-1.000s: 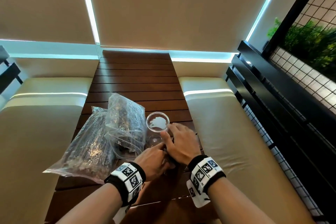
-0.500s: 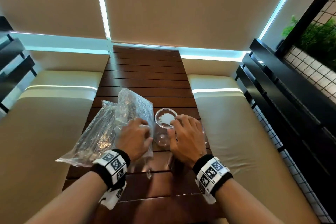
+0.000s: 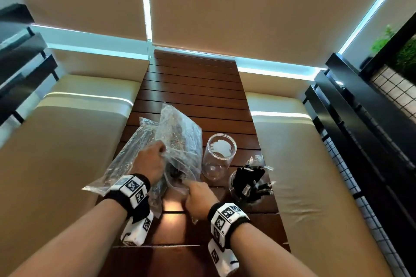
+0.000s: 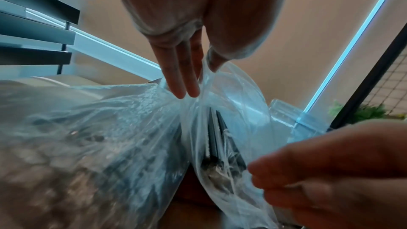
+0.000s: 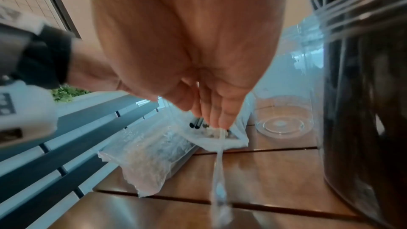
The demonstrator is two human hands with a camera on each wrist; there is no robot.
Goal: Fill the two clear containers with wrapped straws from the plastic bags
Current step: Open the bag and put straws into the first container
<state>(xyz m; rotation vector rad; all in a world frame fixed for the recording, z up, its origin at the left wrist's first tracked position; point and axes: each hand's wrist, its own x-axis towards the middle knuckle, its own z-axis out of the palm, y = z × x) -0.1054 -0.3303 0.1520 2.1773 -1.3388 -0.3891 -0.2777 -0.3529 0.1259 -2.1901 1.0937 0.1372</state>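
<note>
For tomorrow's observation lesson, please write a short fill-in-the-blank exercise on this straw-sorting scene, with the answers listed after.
1. Both hands grip the mouth of a clear plastic ____ of straws.
2. The far container is ____.
3. The near container holds ____-coloured wrapped straws.
4. Everything stands on a slatted ____ table.

Missing words: bag; empty; black; wooden

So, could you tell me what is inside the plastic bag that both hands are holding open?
Dark wrapped straws show through the bag held by the left hand and right hand. Crinkled plastic hides their number.
</note>
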